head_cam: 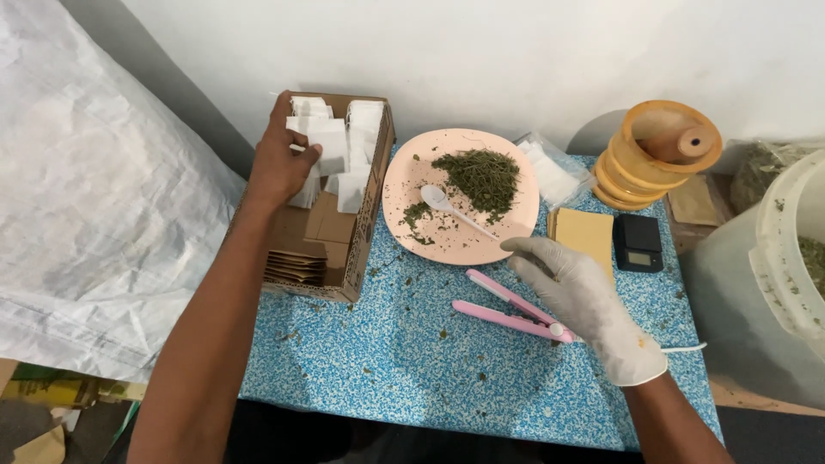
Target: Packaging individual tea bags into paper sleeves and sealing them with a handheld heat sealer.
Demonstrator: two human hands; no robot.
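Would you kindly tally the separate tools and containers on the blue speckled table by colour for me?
Pink: 2, the plate and the flat iron.
White: 1, the spoon.
Brown: 1, the cardboard box.
Black: 1, the small scale.
Total: 5.

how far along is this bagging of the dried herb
Early. Done: dried herb heaped on the pink plate with a white spoon. In hand: the left hand grips white sachets in the cardboard box; the gloved right hand rests by the pink sealer. Left: no filled sachet shows.
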